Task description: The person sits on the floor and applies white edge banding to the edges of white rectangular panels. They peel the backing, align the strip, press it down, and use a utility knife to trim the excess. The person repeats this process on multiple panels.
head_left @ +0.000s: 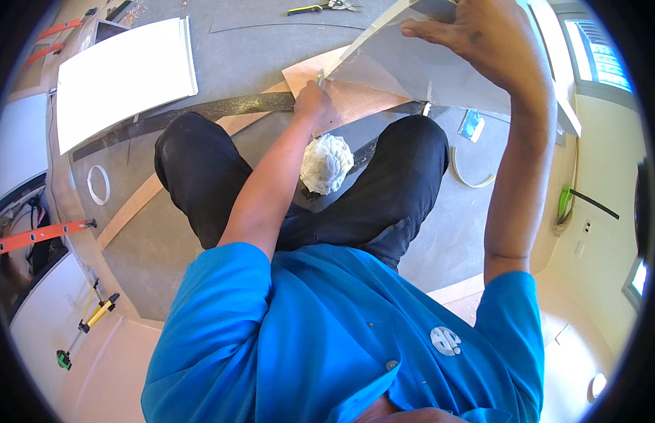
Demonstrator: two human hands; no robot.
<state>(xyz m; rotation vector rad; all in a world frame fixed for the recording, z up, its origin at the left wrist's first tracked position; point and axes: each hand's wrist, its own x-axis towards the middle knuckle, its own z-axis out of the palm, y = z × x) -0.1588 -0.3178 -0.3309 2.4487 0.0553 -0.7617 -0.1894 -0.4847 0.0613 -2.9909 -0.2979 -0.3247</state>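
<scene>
My left hand (313, 106) is closed beside the lower left corner of a tilted grey panel (440, 70). A thin, light-coloured piece (320, 76) sticks up from its fingers against the panel's edge; its kind cannot be made out. At the upper right, my right hand (482, 42) grips the panel near its top, thumb stretched across it and the other fingers partly out of view. Under the panel's corner lies a thin wooden board (349, 99). A crumpled white cloth (327, 164) rests between my knees, just below my left hand.
A white panel (126, 77) lies at the left, near a dark strip (193, 109). Pliers with yellow-and-black handles (324, 8) lie at the far side. White rings of edging (98, 185), a blue-and-white packet (471, 126) and an orange level (38, 236) lie around me.
</scene>
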